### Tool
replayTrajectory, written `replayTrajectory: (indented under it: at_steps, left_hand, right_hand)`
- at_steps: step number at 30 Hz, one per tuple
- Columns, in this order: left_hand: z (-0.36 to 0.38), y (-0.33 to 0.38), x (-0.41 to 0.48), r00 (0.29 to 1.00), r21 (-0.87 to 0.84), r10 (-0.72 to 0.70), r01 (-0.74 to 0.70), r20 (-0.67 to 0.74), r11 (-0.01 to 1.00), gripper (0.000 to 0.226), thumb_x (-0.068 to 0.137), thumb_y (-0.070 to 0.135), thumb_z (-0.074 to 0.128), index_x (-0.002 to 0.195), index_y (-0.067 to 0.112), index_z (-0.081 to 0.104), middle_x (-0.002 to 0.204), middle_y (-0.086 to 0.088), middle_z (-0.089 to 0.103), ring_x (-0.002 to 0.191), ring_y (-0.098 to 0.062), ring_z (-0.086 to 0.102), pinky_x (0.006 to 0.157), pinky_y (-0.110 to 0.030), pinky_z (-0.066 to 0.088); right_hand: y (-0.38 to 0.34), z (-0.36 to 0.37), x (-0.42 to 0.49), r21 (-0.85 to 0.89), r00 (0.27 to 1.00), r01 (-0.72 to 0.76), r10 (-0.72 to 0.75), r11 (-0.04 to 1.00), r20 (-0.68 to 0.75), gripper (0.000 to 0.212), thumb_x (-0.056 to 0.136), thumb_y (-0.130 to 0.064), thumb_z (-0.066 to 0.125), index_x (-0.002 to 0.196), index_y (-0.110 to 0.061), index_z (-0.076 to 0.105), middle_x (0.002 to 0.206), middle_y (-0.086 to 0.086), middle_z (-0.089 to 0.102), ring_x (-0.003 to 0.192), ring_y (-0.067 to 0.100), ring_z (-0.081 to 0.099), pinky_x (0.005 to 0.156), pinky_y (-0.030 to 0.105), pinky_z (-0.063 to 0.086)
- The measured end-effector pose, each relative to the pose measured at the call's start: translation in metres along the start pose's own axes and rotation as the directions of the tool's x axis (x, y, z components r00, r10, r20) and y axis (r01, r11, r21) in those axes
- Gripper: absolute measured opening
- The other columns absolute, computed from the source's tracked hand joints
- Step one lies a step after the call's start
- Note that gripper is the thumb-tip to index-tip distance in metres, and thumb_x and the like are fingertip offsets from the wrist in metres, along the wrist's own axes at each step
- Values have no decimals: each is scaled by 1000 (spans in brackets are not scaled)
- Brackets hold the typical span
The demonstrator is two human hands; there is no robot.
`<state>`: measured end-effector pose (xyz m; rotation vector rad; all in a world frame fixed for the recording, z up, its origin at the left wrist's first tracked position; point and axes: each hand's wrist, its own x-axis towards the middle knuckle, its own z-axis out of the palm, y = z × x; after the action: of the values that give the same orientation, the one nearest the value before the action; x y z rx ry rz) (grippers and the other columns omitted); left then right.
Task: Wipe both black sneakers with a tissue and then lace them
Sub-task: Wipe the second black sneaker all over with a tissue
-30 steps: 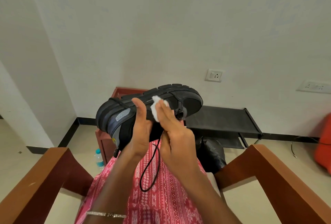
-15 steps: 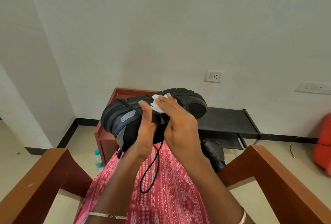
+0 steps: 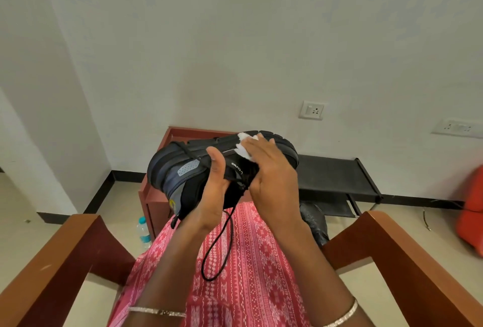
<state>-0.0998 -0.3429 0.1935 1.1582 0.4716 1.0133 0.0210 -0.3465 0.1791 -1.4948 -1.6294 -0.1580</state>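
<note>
**A:** Head view first: where is the black sneaker (image 3: 183, 169)?

**B:** It is held up over the lap, turned on its side with the sole facing up and away. The left hand (image 3: 211, 196) grips it from below, and the thumb (image 3: 215, 162) lies up across the side panel. The other fingers are behind the shoe, so I cannot tell how they lie.

**A:** And the right hand (image 3: 271, 175)?

**B:** Its fingers (image 3: 257, 147) are straight and pressed together, flat on the tissue (image 3: 244, 143). The tissue bunches under and just past the fingertips, against the edge of the sole (the thumb is hidden).

**A:** The lace (image 3: 222, 248)?

**B:** It hangs in a loose black loop between the two wrists, over pink patterned cloth (image 3: 248, 287).

**A:** What lies around them?

**B:** Beyond the fingertips, a red-brown cabinet (image 3: 154, 196) and a low black rack (image 3: 337, 177) stand by the wall. Below the right wrist sits a dark bundle (image 3: 313, 222), possibly a bag, though it is too dim to say. A water bottle (image 3: 143, 231) stands left of the left forearm.
</note>
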Motion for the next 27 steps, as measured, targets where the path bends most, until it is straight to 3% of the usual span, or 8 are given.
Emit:
replayTrajectory:
  at_steps: [2, 6, 10, 13, 16, 21, 24, 27]
  left_hand:
    - [0, -3, 1, 1000, -1, 10, -10, -2, 1000, 96, 52, 93, 54, 122, 27, 58, 117, 16, 72, 115, -2, 64, 89, -16, 53]
    - [-2, -5, 0, 995, -20, -4, 2, -102, 1000, 99, 49, 89, 68, 118, 19, 57, 116, 9, 69, 118, -3, 59, 104, -20, 46]
    - [-4, -6, -2, 992, 49, 4, 2, -124, 999, 57, 87, 68, 35, 118, 24, 54, 128, 7, 59, 134, -12, 50, 114, -28, 36]
    - [-6, -7, 1, 997, 58, -19, 24, -80, 998, 94, 62, 92, 49, 128, 26, 56, 132, 5, 66, 127, -8, 57, 104, -24, 47]
    - [-4, -4, 0, 999, 28, -20, 21, -45, 999, 87, 59, 90, 46, 121, 32, 63, 120, 15, 72, 117, -4, 64, 88, -16, 52]
    - [-1, 1, -5, 984, -26, -30, 26, -175, 999, 95, 74, 82, 40, 133, 9, 55, 142, -18, 55, 142, -28, 42, 114, -34, 37]
    - [-4, -1, -5, 986, -86, -21, 7, -165, 996, 86, 61, 79, 54, 117, 14, 62, 126, -1, 65, 138, -20, 48, 107, -25, 41]
    - [-8, -3, 1, 992, -16, -11, 9, -125, 1000, 110, 48, 95, 58, 128, 20, 59, 130, -1, 67, 128, -14, 58, 102, -25, 50]
  right_hand:
    - [-9, -2, -6, 57, 1000, -28, 28, 998, -2, 61, 78, 9, 39, 132, -9, 64, 138, 2, 61, 139, 15, 46, 120, 35, 30]
    - [-48, -5, -19, 260, 992, 84, -104, 962, 64, 48, 93, -7, 34, 131, -11, 63, 134, 1, 64, 135, 10, 50, 117, 28, 34]
    - [-38, -2, -15, 289, 984, 127, -158, 949, 87, 54, 87, 2, 36, 131, -10, 64, 134, 2, 64, 135, 11, 50, 117, 33, 35]
    - [-9, 2, -8, 147, 991, 89, -102, 985, 86, 57, 86, 5, 40, 137, -11, 60, 143, 1, 57, 141, 12, 43, 118, 40, 34]
    - [-2, 6, -9, 59, 998, -3, 0, 998, 55, 63, 84, 0, 33, 143, -9, 53, 151, 2, 48, 146, 14, 36, 119, 41, 31]
    - [-49, 2, -29, 200, 995, 68, -82, 977, 61, 63, 84, -3, 32, 142, -14, 54, 148, 0, 52, 145, 8, 35, 121, 31, 27]
    - [-52, 2, -32, 183, 983, 155, -170, 971, 71, 63, 82, 1, 34, 142, -10, 54, 147, 2, 53, 145, 9, 37, 120, 30, 28]
    - [-20, 8, -21, 154, 990, 115, -127, 981, 67, 67, 81, 9, 38, 144, -9, 52, 150, 3, 49, 146, 13, 35, 119, 41, 33]
